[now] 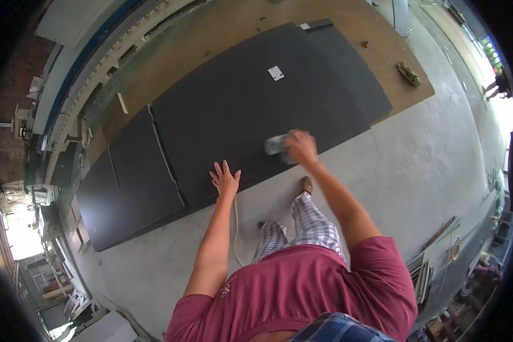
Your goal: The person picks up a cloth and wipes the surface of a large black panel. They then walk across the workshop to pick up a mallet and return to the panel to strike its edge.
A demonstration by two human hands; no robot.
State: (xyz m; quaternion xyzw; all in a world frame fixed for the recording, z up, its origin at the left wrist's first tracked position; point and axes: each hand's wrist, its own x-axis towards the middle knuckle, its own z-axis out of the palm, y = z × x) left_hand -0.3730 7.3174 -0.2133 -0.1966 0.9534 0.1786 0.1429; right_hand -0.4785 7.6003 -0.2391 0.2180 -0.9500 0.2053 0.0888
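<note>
A large dark-grey flat panel [228, 108] lies in front of me. My left hand [226, 181] rests on its near edge, fingers spread, holding nothing. Farther right, my right hand [302, 147] is over the panel near the same edge, its fingers closed on a pale grey cloth-like piece [277, 145]. Motion blurs that piece, so I cannot tell its exact kind. A small white label [275, 73] with dark marks sits on the panel beyond my right hand.
Under the panel is a brown board [419, 97], with a crumpled dark yellowish scrap [408, 74] at its right. A dark strip [166, 154] lies across the panel's left part. A long machine [91, 68] stands behind. A pale cord [236, 228] hangs near my left arm.
</note>
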